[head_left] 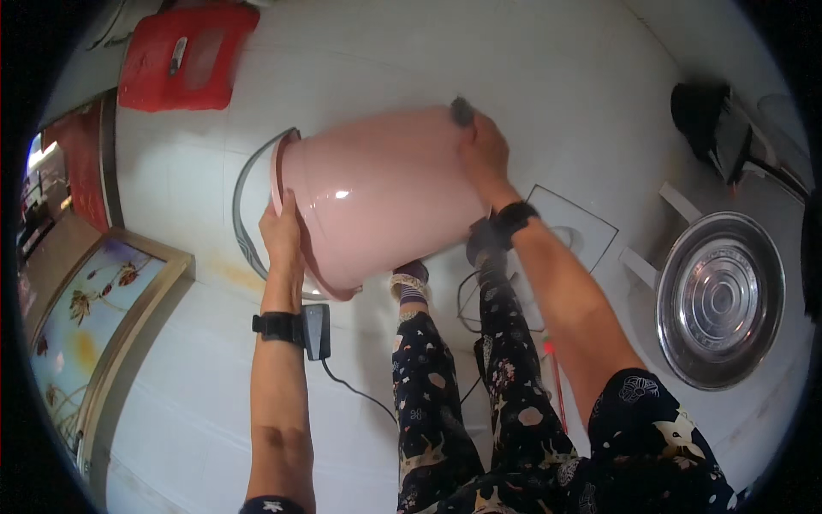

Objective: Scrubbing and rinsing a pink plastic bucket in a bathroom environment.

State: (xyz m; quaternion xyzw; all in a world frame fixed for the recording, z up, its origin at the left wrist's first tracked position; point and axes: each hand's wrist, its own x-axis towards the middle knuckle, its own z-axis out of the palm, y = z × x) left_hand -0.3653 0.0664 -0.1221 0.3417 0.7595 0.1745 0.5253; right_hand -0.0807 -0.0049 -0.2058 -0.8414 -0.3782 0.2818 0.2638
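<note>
Across the head view, above the pale floor [360, 60], a pink bucket [385, 193] lies tilted on its side, mouth toward the left. The left hand [281, 231] is clamped on its rim, near the grey handle [241, 197]. Well apart from it, the right hand [486, 158] rests against the base end, beside a dark pad [462, 111]; its hidden fingers leave its grip uncertain. Smooth plastic could slip if the left hold loosens; the loose handle could swing.
</note>
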